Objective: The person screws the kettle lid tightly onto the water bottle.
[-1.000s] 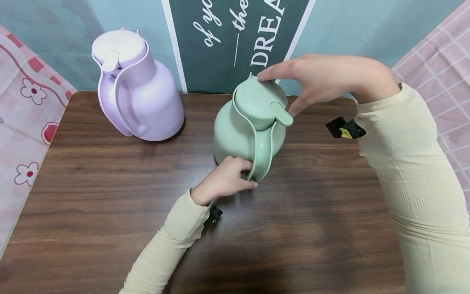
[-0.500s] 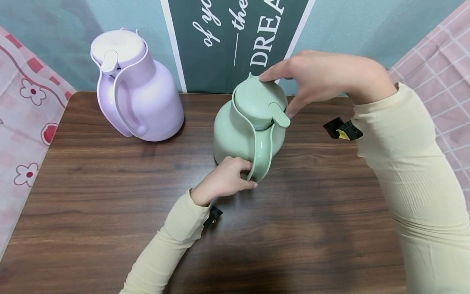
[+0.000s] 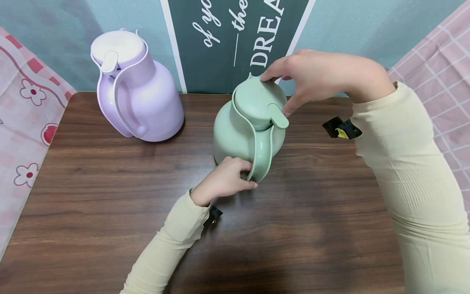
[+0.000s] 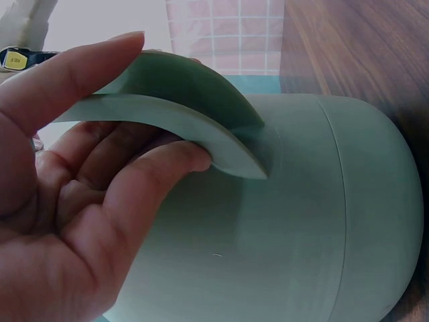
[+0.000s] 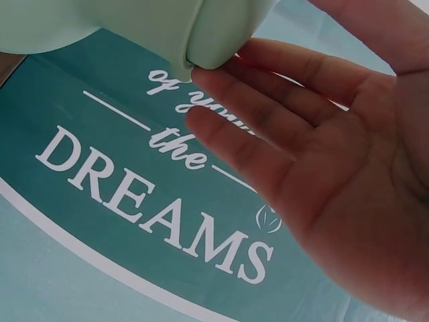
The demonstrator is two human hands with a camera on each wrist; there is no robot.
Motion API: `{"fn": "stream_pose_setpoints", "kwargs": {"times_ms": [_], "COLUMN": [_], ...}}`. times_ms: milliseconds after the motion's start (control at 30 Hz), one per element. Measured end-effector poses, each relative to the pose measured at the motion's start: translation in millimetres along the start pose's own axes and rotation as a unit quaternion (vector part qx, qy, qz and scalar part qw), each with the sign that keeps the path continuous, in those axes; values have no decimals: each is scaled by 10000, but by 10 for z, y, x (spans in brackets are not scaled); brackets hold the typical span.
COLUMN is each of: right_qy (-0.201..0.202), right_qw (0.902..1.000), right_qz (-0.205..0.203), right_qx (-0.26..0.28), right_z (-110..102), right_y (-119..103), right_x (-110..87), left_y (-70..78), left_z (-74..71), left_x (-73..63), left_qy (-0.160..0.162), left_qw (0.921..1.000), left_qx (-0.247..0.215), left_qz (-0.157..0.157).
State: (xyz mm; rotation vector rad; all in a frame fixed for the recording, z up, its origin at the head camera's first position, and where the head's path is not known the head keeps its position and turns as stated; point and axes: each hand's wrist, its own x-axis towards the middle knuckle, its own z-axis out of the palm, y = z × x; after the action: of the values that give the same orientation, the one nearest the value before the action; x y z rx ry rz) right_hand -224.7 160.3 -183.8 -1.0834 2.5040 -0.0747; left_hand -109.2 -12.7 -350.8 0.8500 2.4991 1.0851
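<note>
A pale green thermos jug [image 3: 233, 132] stands on the wooden table, its handle [image 3: 262, 153] turned toward me. My left hand [image 3: 228, 177] grips the lower part of that handle. In the left wrist view, the handle [image 4: 161, 111] runs between the thumb and curled fingers. On top, my right hand [image 3: 319, 75] holds the round lid [image 3: 253, 98] by its edge, fingertips on the far side near the spout and thumb beside the lid's lever [image 3: 278, 116]. The right wrist view has the fingertips [image 5: 204, 77] right at the lid's rim [image 5: 224, 37].
A lilac thermos jug [image 3: 158, 102] of similar shape stands at the table's back left. Behind the table [image 3: 110, 196] hangs a blue-green cloth with a dark lettered panel [image 3: 220, 53]. Pink patterned cloths border the left [image 3: 22, 134] and right [image 3: 440, 61] sides.
The lid and its lever have turned slightly clockwise, seen from above, with my right hand shifting a little left. My left hand and the jug's body have stayed in place.
</note>
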Motion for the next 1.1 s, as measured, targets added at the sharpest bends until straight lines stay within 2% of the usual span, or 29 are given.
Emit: {"fn": "stream_pose_setpoints", "kwargs": {"times_ms": [400, 600, 833, 1100], "right_qy": [-193, -431, -480, -341], "right_qw": [9990, 9988, 9986, 9991], "right_qz": [-386, -229, -94, -178], "right_qx": [58, 72, 217, -190], "right_z": [-9, -25, -49, -51], "right_y": [42, 53, 53, 22], "right_x": [17, 52, 84, 115], "left_y": [7, 19, 26, 22], "left_z": [4, 5, 2, 4], "left_x": [1, 5, 5, 12], "left_qy": [1, -7, -10, -8], "left_qw": [10000, 10000, 10000, 10000], "left_qx": [5, -7, 41, 33], "left_qz": [4, -44, -32, -55]}}
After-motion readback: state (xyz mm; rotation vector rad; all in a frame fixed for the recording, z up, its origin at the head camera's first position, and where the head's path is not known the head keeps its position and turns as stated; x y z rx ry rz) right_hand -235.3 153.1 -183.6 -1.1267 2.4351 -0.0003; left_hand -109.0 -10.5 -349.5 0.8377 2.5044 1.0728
